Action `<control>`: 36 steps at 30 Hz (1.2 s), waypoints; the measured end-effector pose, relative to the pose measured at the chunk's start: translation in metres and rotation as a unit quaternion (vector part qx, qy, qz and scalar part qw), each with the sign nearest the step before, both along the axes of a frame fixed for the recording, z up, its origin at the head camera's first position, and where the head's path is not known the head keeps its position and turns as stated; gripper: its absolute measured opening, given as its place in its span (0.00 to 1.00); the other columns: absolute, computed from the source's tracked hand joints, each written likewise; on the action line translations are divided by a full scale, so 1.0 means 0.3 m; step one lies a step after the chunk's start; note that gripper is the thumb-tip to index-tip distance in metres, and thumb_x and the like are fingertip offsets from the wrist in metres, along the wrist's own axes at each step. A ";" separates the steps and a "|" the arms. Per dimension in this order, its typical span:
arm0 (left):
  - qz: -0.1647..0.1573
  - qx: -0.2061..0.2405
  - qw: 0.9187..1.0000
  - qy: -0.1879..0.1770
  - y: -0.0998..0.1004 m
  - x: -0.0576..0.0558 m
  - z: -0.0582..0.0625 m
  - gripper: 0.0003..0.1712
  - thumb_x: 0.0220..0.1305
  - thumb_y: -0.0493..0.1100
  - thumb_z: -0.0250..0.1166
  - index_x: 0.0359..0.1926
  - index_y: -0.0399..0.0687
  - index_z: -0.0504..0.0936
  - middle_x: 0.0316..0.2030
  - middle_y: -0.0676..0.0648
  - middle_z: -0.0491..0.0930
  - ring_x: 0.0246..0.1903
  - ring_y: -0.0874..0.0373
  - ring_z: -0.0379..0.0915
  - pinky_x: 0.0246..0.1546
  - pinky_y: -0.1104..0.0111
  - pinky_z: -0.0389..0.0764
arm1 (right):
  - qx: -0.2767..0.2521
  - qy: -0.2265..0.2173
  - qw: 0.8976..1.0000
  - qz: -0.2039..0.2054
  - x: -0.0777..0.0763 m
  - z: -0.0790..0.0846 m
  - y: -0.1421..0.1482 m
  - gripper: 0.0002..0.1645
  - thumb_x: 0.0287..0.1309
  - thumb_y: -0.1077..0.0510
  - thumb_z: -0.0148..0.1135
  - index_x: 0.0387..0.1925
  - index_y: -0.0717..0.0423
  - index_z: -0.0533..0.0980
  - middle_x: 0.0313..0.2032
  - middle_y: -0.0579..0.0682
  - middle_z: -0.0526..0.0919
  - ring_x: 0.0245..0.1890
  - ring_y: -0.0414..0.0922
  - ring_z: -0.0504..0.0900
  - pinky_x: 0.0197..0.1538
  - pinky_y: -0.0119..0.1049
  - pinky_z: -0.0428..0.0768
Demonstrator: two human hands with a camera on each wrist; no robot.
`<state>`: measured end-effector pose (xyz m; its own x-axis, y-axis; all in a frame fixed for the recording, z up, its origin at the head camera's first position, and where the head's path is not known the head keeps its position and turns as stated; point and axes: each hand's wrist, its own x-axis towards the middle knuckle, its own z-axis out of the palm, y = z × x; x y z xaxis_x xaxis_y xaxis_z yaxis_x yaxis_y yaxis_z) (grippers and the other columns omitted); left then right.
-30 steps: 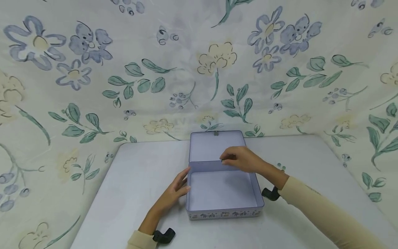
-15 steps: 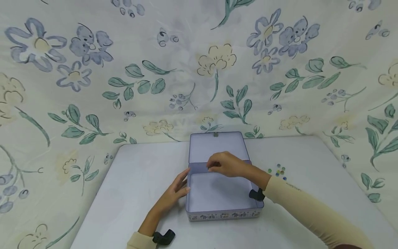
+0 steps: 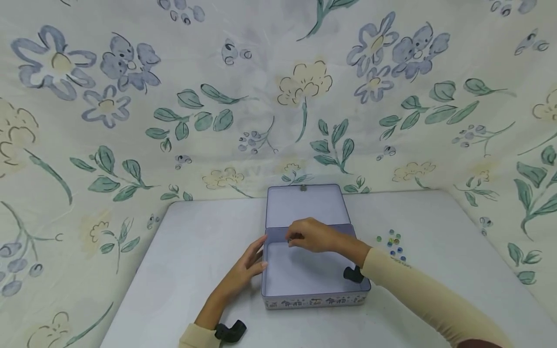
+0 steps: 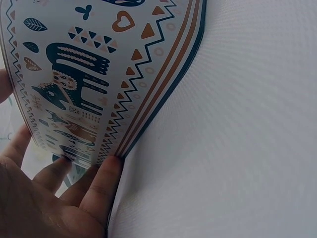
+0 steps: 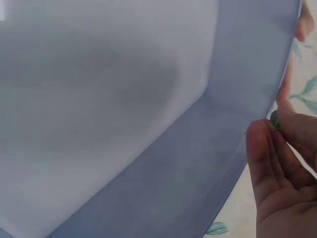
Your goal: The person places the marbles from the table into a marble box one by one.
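A lavender-lined tin box (image 3: 315, 300) stands on the table with its hinged lid (image 3: 304, 207) tipped back. My left hand (image 3: 243, 266) rests against the box's left side, fingers spread; in the left wrist view the fingertips (image 4: 113, 166) touch the patterned side wall (image 4: 69, 84). Over the back left part of the box is my right hand (image 3: 313, 235). Its thumb and fingers pinch a small green glass marble (image 5: 275, 119), seen in the right wrist view close to the box's rim. The box floor (image 5: 89, 99) shows only a shadow.
Several green, blue and yellow marbles (image 3: 390, 240) lie loose on the white table (image 3: 209, 232) to the right of the box. A floral cloth (image 3: 261, 121) hangs behind the table's back edge. Black wrist cameras (image 3: 230, 331) sit on both wrists.
My right hand has moved left and slightly down over the box, the marble in its pinch. The loose marbles on the right have come into sight. My left hand stays put.
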<state>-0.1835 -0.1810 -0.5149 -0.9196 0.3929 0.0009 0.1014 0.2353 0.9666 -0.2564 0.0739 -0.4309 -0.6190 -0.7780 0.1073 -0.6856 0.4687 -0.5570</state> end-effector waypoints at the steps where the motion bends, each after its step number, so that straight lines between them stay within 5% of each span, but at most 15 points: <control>1: -0.001 0.000 1.000 0.002 -0.001 0.000 0.001 0.40 0.74 0.45 0.56 0.79 0.62 0.48 0.81 0.45 0.39 0.77 0.32 0.41 0.67 0.36 0.64 | 0.002 0.000 1.000 0.001 -0.001 -0.002 -0.002 0.09 0.63 0.61 0.66 0.43 0.59 0.84 0.37 0.47 0.87 0.36 0.36 0.82 0.40 0.25 0.81; 21: -0.007 0.001 1.000 0.001 0.002 -0.001 0.009 0.39 0.74 0.41 0.55 0.79 0.62 0.48 0.80 0.46 0.41 0.77 0.33 0.42 0.69 0.37 0.64 | 0.020 -0.004 1.000 -0.004 0.005 -0.094 -0.019 0.08 0.62 0.60 0.67 0.42 0.57 0.85 0.37 0.45 0.87 0.35 0.33 0.80 0.40 0.24 0.80; 36: -0.006 0.004 1.000 -0.003 -0.002 0.001 0.013 0.40 0.74 0.40 0.55 0.79 0.61 0.48 0.80 0.43 0.40 0.76 0.31 0.43 0.67 0.37 0.65 | 0.023 -0.012 1.000 -0.001 -0.007 -0.088 -0.031 0.07 0.62 0.61 0.67 0.42 0.58 0.85 0.36 0.47 0.86 0.34 0.35 0.80 0.39 0.25 0.80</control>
<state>-0.1832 -0.1815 -0.5110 -0.9144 0.4047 -0.0007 0.0995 0.2264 0.9689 -0.2584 0.0646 -0.4573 -0.6221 -0.7809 0.0558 -0.6714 0.4955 -0.5511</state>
